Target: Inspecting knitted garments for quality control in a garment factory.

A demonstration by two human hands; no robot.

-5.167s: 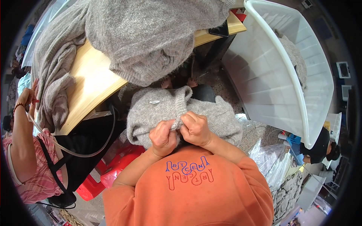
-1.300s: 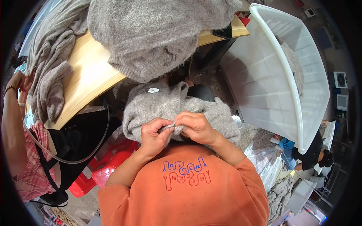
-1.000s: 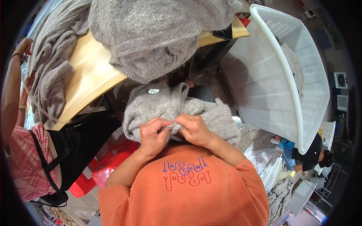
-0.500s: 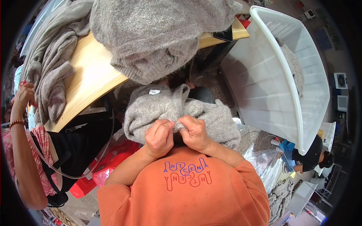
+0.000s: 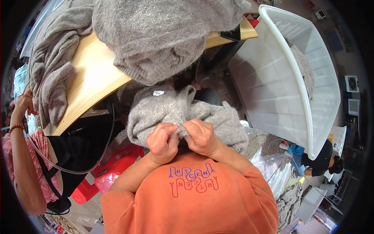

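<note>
A fuzzy grey-beige knitted garment [image 5: 156, 111] lies bunched across my lap, with a small white label [image 5: 158, 93] near its far edge. My left hand [image 5: 163, 143] is closed, pinching the garment's near edge between thumb and fingers. Right beside it, my right hand [image 5: 200, 136] pinches the same edge, knuckles up. Only a narrow gap separates the two hands, and a short stretch of knit shows between them. Whether something small sits between the fingertips cannot be made out.
A wooden table [image 5: 91, 64] ahead carries a heap of grey knitwear [image 5: 152, 35] and another grey knit piece [image 5: 54, 70] at its left. A tall white plastic bin [image 5: 272, 78] stands right. A co-worker's arm [image 5: 23, 156] is at left, near red plastic stools [image 5: 117, 163].
My hands stay pinched on the garment's edge with only a slight shift. At left, the co-worker's hand and the knit piece on the table have moved a little.
</note>
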